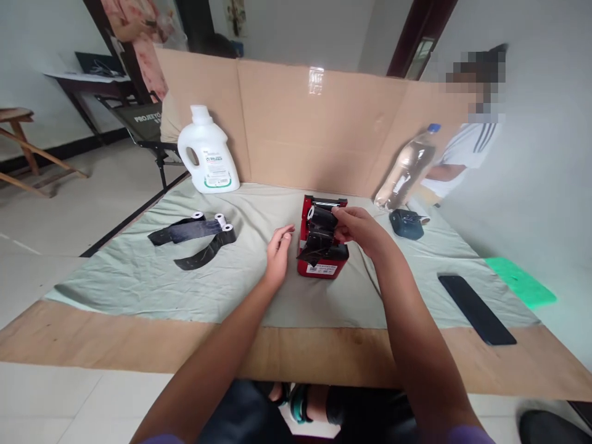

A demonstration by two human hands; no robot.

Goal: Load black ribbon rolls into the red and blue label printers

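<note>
A small red and black printer [324,269], its lid up, stands at the middle of the cloth. Over its open top is a paper roll [322,217] with a black outer face and a white core, a dark strip hanging from it toward the front. My right hand [359,229] pinches the roll's right end between thumb and fingers. Just left of the printer, my left hand [277,254] rests with its fingers stretched out and nothing in it. Whether the roll touches the printer's inside is hard to tell.
Several similar rolls with trailing dark strips [198,231] lie at the left. A white jug [209,154] and a filled bottle [409,166] stand before a cardboard screen [296,129]. Right are a dark device [407,224], a phone [476,309] and a green sheet [521,282]. Two people are beyond.
</note>
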